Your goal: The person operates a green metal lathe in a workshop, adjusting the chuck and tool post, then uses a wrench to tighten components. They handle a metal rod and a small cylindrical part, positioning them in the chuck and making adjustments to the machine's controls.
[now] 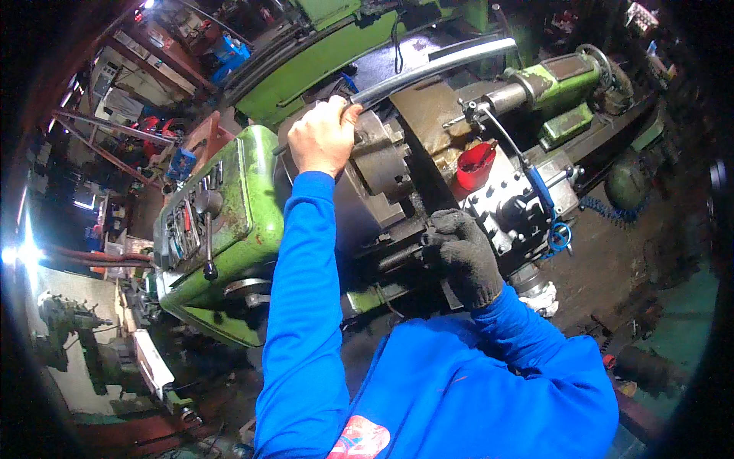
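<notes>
Right of the chuck (378,164), a red cup (475,164) sat, contents unclear; left hand (325,138) gripped a metal bar (436,69), gloved right hand (462,256) clasped a handle.

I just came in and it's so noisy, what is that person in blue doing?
A person in a blue top leans over a big green metal lathe. The bare left hand grips a long shiny metal bar at the round grey chuck. The right hand, in a dark glove, rests on the carriage near a red cup.

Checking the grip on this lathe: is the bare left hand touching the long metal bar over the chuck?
Touching. The head view shows the left hand with its fingers wrapped around the near end of the metal bar.
</notes>
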